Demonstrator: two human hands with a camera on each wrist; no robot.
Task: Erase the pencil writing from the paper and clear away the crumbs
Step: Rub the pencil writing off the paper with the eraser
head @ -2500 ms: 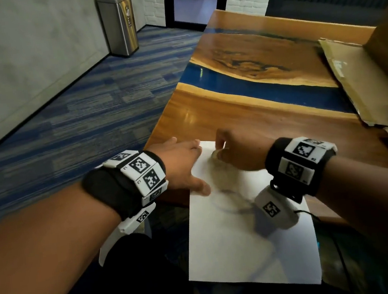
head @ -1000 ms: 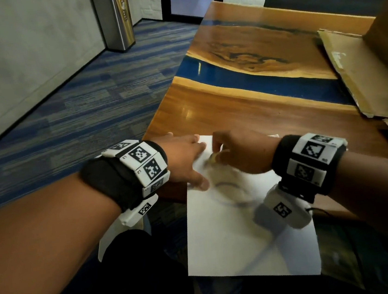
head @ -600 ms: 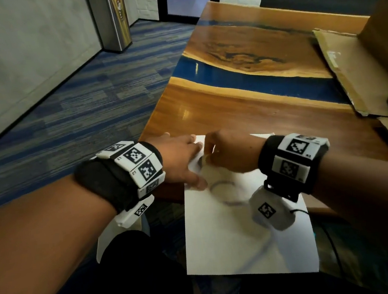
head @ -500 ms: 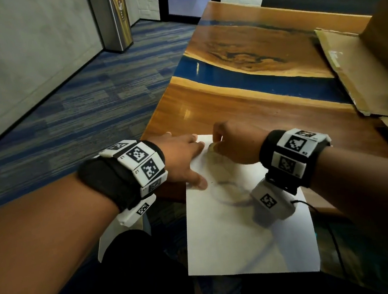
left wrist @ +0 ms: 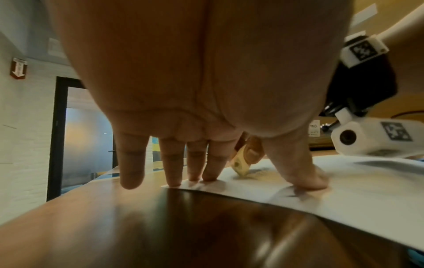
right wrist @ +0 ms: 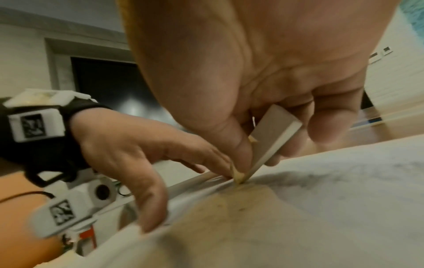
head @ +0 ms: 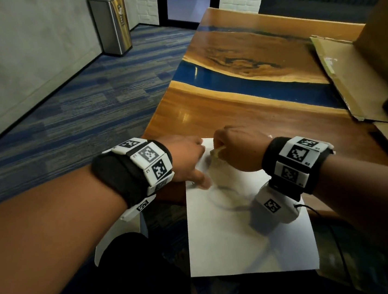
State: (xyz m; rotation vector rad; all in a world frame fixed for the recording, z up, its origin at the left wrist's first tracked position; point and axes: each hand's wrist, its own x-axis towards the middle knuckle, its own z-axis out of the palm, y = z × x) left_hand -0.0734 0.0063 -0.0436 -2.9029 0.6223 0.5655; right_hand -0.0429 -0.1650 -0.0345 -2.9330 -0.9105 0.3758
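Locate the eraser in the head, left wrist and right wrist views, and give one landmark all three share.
Head: the eraser sits centre frame, pinched by the right hand at the paper's far end.
Left wrist: right of centre, seen between the left hand's fingers and thumb, tip on the paper.
Right wrist: centre, slanting down to the paper.
Shared landmark: the white paper.

one sheet of white paper (head: 247, 237) lies on one wooden worktop (head: 245, 116). one eraser (right wrist: 268, 141) is in view. two hands: the left hand (head: 184, 160) and the right hand (head: 239, 151). two wrist bands with markers, one metal bin (head: 111, 23), one cardboard box (head: 360, 67).
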